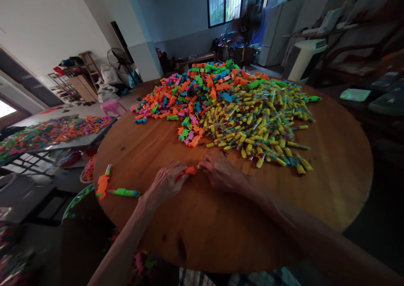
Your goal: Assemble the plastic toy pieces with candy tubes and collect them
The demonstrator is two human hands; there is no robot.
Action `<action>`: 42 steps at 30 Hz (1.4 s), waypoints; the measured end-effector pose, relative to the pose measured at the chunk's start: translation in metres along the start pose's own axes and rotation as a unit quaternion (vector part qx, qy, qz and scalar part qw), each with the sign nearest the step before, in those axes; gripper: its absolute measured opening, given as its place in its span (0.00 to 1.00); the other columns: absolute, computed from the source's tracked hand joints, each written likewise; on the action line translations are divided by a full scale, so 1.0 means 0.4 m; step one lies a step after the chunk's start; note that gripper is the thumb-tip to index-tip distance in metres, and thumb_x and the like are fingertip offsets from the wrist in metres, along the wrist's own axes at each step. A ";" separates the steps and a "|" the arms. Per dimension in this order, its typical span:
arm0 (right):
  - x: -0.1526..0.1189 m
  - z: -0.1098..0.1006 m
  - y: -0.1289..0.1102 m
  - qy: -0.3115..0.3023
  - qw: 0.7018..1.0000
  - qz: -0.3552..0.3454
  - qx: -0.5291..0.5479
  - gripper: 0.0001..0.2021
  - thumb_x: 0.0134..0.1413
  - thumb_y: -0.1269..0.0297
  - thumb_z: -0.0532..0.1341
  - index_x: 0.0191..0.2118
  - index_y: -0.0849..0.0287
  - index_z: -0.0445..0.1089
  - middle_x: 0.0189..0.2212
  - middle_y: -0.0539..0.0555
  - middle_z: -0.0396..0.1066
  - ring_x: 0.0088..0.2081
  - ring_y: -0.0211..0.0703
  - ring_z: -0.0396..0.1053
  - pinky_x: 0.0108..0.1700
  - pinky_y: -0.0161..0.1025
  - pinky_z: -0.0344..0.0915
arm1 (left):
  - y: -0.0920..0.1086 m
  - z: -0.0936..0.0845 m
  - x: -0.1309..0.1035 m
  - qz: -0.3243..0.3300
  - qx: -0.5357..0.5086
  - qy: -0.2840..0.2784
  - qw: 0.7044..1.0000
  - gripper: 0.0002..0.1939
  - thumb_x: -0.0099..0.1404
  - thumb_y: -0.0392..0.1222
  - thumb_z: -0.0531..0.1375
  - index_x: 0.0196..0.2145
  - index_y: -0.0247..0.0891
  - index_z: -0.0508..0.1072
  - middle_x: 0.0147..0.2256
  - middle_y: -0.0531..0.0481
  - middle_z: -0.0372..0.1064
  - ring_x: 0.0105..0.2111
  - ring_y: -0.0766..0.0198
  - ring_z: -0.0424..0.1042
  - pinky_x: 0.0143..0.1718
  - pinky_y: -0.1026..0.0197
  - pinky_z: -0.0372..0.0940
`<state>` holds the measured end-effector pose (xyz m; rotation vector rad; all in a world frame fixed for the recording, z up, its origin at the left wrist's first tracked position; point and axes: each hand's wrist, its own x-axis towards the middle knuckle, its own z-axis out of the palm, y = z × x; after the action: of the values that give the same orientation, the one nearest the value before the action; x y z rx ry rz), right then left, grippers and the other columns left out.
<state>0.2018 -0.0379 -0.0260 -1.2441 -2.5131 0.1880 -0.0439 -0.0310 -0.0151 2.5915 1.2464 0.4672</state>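
My left hand [167, 178] is closed on an orange plastic toy piece [190, 170] low over the near middle of the round wooden table. Just to its right, the pinched fingers of my right hand [217, 171] hold a yellow-wrapped tube, of which only a small yellow end [198, 167] shows. That end points toward the orange piece, with a slight gap between them. Beyond my hands lie a pile of yellow-wrapped clear tubes [252, 121] and a heap of coloured plastic toy pieces [186, 88]. An orange piece with a tube [102, 185] and a green one [124, 192] lie at the left.
The round table [341, 151] has its left edge beside a green-rimmed bin [67, 208]. A second table [78, 140] carries more coloured pieces. A pink stool [113, 105], a standing fan [120, 60] and a white appliance [304, 58] stand farther back.
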 end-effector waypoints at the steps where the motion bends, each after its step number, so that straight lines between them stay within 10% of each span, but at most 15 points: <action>1: -0.001 0.002 -0.001 -0.002 1.000 0.002 0.002 0.12 0.60 0.74 0.55 0.46 0.61 0.73 0.40 0.59 0.71 0.36 0.44 0.63 0.36 0.40 0.54 | 0.001 0.000 0.001 -0.001 -0.002 0.002 1.000 0.13 0.74 0.46 0.54 0.46 0.42 0.76 0.40 0.47 0.74 0.41 0.58 0.72 0.43 0.58 0.66; 42: -0.010 -0.044 -0.029 -0.089 0.994 -0.018 -0.063 0.13 0.64 0.71 0.53 0.50 0.62 0.71 0.40 0.58 0.70 0.30 0.40 0.58 0.31 0.42 0.44 | 0.010 0.009 0.011 0.086 0.008 0.017 0.996 0.11 0.74 0.35 0.51 0.43 0.35 0.73 0.36 0.46 0.69 0.38 0.60 0.69 0.39 0.59 0.62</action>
<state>0.2014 -0.0487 -0.0073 -1.2790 -2.7357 0.1384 -0.0371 -0.0303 -0.0161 2.7282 1.0471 0.5372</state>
